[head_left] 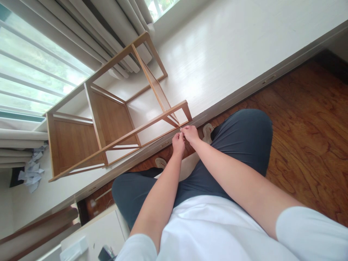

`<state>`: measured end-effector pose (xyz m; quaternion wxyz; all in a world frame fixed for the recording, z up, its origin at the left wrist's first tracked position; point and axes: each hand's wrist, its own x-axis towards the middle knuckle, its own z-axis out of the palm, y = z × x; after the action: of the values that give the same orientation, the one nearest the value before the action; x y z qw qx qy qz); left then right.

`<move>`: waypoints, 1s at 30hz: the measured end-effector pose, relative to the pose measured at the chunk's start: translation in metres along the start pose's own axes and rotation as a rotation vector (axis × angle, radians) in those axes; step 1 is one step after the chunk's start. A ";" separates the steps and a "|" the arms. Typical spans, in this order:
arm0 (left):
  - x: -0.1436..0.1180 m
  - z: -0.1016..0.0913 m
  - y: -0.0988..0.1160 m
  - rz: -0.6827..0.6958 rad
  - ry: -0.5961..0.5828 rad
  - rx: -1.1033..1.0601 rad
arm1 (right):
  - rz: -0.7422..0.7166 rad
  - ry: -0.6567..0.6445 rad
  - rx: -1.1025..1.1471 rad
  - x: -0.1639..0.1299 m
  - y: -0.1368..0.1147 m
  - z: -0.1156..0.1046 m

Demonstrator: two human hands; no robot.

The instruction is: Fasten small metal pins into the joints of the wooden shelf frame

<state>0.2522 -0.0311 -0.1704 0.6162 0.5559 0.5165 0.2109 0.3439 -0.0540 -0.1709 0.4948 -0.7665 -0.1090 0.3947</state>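
Observation:
A wooden shelf rack [112,112] with several panels lies on its side on the white ledge. My right hand [191,134] is at the rack's near edge, close to its right end, thumb and fingers pinched together. Just left of it and slightly lower, my left hand [178,142] is also closed, its fingertips nearly meeting those of the right. Something small and thin seems to be between the fingertips, against the rack's lower rail, but it is too small to name.
The white ledge [217,54] runs under the window beside grey curtains [108,32]. Crumpled papers [33,172] lie at its left end. My knees straddle the spot below the hands, over a wooden floor [304,145]. A white cabinet [95,232] stands at lower left.

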 end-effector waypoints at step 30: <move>-0.008 -0.008 0.010 -0.387 -0.289 -0.425 | 0.037 0.025 0.041 -0.006 -0.007 -0.003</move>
<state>0.2450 -0.0309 -0.1571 0.8142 0.3303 0.4642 0.1117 0.3435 -0.0559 -0.1609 0.5043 -0.7629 -0.0803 0.3965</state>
